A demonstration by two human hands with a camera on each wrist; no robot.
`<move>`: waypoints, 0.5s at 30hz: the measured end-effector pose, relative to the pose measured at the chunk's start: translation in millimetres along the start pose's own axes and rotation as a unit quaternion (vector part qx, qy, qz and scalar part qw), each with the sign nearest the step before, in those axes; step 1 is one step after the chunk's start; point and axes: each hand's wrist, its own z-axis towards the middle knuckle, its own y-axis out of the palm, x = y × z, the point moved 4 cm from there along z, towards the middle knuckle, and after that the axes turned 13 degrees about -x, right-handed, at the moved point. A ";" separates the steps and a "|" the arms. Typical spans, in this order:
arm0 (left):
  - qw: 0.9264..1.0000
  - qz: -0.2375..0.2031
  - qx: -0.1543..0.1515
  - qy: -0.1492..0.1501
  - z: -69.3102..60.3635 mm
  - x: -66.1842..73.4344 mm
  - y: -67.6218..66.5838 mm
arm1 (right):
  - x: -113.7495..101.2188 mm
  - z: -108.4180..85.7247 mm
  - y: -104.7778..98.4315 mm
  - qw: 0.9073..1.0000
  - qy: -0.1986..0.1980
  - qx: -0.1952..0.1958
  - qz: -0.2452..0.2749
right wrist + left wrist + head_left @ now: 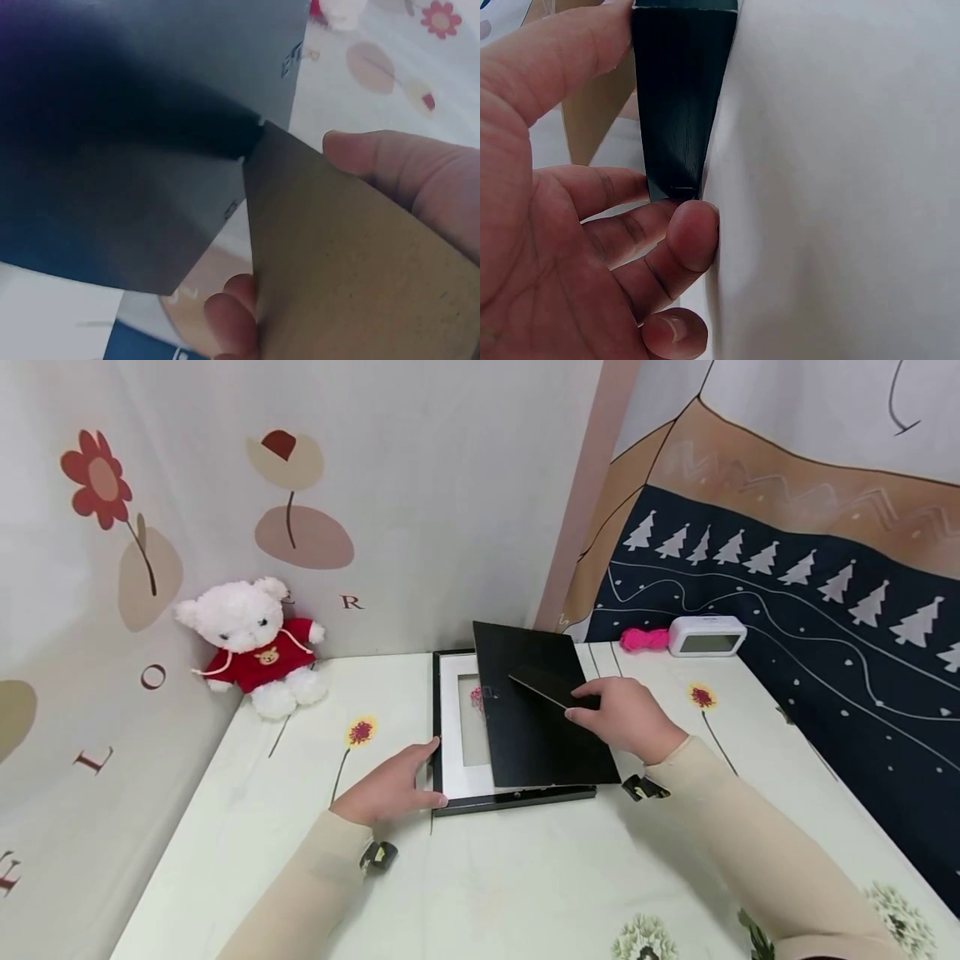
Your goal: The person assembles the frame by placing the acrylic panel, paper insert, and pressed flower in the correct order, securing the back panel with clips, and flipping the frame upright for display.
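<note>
A black picture frame (517,797) lies on the table, a white mat (453,760) inside it. Tilted over its right part is a black backing board (540,743) with a hinged stand leg (542,683). My right hand (626,714) pinches that leg between thumb and fingers; the right wrist view shows the leg's brown face (352,247) standing out from the board (150,195). At the frame's near left corner, my left hand (390,785) holds the edges, thumb in front and fingers at the side. In the left wrist view, fingertips touch the frame's black side (679,97).
A white teddy bear (266,652) in a red top sits at the back left, against the curtain. At the back right stand a white digital clock (707,637) and a pink bundle (643,640). A patterned curtain (450,502) borders the table's back.
</note>
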 end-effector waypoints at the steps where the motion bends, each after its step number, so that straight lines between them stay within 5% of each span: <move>1: 1.000 0.000 0.000 -0.003 -0.2 0.0 0.0 | -3.7 1.1 2.2 1.000 0.003 -0.003 0.000; 15: 1.000 0.005 0.001 -0.008 1.2 -0.5 -1.0 | -37.2 12.5 29.7 0.996 -0.039 0.008 -0.076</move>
